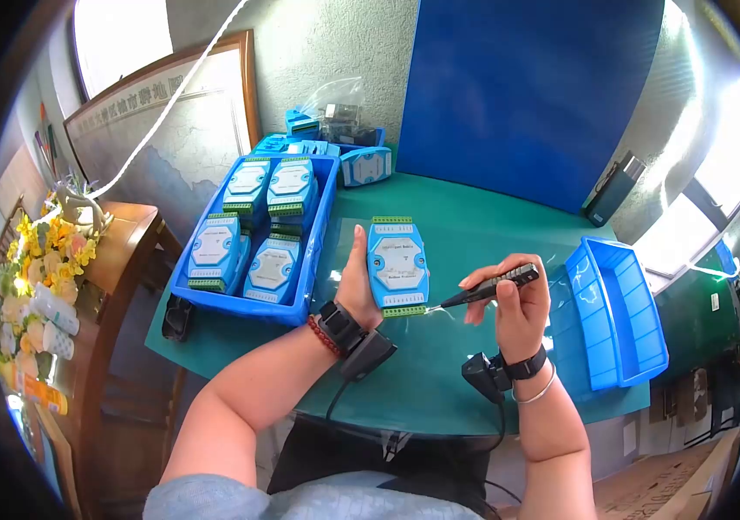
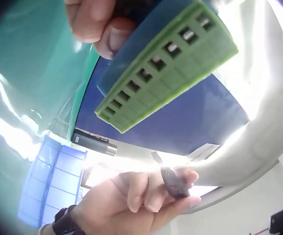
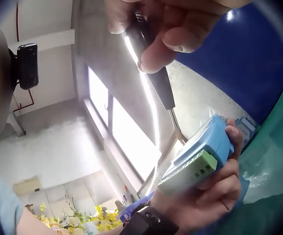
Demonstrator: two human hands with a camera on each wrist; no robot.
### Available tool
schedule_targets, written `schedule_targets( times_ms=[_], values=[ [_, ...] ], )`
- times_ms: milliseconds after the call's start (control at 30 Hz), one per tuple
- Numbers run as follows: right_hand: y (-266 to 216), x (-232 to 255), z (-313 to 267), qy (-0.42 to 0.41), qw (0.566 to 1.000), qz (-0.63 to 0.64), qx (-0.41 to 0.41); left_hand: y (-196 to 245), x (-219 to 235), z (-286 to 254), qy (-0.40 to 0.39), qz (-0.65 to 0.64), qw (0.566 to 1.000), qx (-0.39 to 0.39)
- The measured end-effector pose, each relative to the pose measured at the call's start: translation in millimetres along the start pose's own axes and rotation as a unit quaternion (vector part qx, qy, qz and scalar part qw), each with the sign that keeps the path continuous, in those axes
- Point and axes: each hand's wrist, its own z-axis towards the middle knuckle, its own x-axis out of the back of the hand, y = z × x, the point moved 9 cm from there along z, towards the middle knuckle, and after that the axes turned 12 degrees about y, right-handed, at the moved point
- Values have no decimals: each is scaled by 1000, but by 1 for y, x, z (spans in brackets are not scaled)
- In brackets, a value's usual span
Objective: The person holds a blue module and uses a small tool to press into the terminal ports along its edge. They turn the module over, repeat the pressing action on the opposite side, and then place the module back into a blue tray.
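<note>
My left hand (image 1: 358,290) grips a blue-and-white electronic module (image 1: 398,263) by its side, its labelled face up. Green screw terminal strips line both short ends; the near terminal strip (image 2: 168,63) shows a row of square openings in the left wrist view. Between thumb and fingers, my right hand (image 1: 521,308) holds a black-handled screwdriver (image 1: 508,282). Its thin metal shaft (image 3: 174,120) points at the module, with the tip right by the right end of the near terminal strip in the head view.
At left on the green table (image 1: 439,390) stands a blue bin (image 1: 322,225) of similar modules. Behind it are a plastic bag (image 1: 339,108) and another module (image 1: 366,166). A second blue bin (image 1: 625,312) sits at right, near a black cylindrical object (image 1: 614,189). A blue panel (image 1: 530,95) rises behind.
</note>
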Motion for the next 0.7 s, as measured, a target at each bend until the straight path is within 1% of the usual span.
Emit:
schedule_targets(
  times_ms=[100,233,267,367,400,500,533,633,700],
  values=[
    [4,-1,-1,-3,1000,-10,-11,1,-3,-2,-5,4,1000,-6],
    [8,-4,-3,-9,999,-45,-21,0,-2,-3,16,5,1000,-1],
    [9,-6,-4,-7,998,-48,-40,0,-1,-2,24,10,1000,-6],
    [8,-5,-6,5,994,-108,-31,0,-1,-2,42,4,999,-16],
    [3,-8,-7,-9,990,-141,-24,1,0,-3,48,-1,999,-18],
    [-13,-26,-8,-93,973,-205,57,3,5,1,44,11,998,-39],
    [-16,-31,-8,-112,965,-228,68,4,6,1,44,3,998,-37],
    [-14,-32,-5,-127,961,-243,45,3,8,1,53,-11,998,-34],
    [-10,-26,-3,-72,964,-254,19,2,11,2,75,-7,996,-37]
  ],
)
